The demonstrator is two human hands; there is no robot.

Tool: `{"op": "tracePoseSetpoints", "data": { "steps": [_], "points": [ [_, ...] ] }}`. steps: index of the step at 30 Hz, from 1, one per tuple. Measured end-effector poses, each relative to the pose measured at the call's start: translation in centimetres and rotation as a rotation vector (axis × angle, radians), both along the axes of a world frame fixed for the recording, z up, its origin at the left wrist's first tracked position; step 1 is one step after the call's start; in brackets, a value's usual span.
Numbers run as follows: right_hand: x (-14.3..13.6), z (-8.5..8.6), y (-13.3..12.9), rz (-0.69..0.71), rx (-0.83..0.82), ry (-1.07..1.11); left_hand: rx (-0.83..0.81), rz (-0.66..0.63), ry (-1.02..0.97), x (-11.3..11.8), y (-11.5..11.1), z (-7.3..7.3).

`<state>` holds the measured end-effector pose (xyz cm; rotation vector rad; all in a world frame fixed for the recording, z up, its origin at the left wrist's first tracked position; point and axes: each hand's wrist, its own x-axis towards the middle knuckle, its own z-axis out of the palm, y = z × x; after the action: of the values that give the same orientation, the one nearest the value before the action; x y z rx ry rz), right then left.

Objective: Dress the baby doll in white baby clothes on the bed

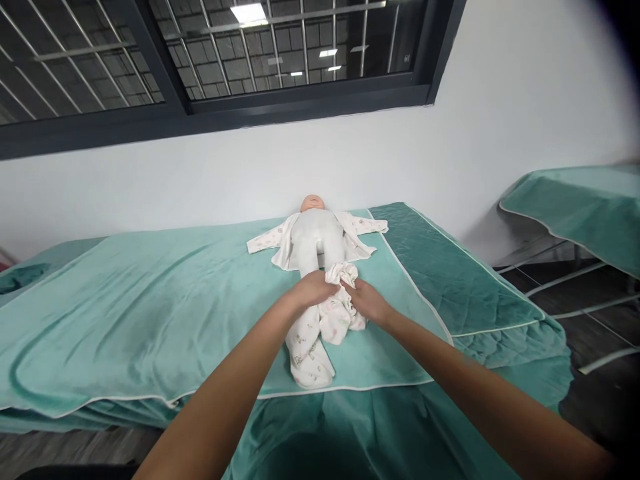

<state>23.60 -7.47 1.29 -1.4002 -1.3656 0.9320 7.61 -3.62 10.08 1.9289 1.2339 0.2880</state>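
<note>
While the doll lies on its back at frame center, my left hand and right hand grip the bunched patterned pants around its legs, below the open jacket.

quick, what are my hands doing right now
Left hand: closed on the bunched printed cloth.
Right hand: closed on the same cloth, its other side.

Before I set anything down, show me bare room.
Free: the light green cover left of the doll and left hand, clear of the forearm; the dark quilted cover to its right; a smaller patch between that and the right hand. Crowded: the middle, with the open jacket under the doll and both hands on the printed trousers at its legs.
</note>
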Motion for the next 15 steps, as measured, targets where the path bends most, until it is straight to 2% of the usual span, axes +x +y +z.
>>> {"op": "tracePoseSetpoints", "data": {
  "steps": [3, 6, 11, 15],
  "points": [
    [-0.1, -0.2, -0.4, 0.003, 0.017, 0.062, -0.125, 0.047, -0.146, -0.3, -0.4, -0.1],
    [-0.2, -0.2, -0.9, -0.016, 0.058, 0.152, -0.328, 0.067, -0.339, -0.7, -0.9, 0.3],
    [-0.2, -0.1, -1.2, -0.14, 0.116, 0.302, -0.508, -0.097, -0.486, -2.4, -0.9, 1.5],
    [-0.2, -0.2, -0.4, -0.231, 0.21, 0.32, -0.576, -0.208, -0.512, -3.5, 0.2, 1.5]
  ]
}}
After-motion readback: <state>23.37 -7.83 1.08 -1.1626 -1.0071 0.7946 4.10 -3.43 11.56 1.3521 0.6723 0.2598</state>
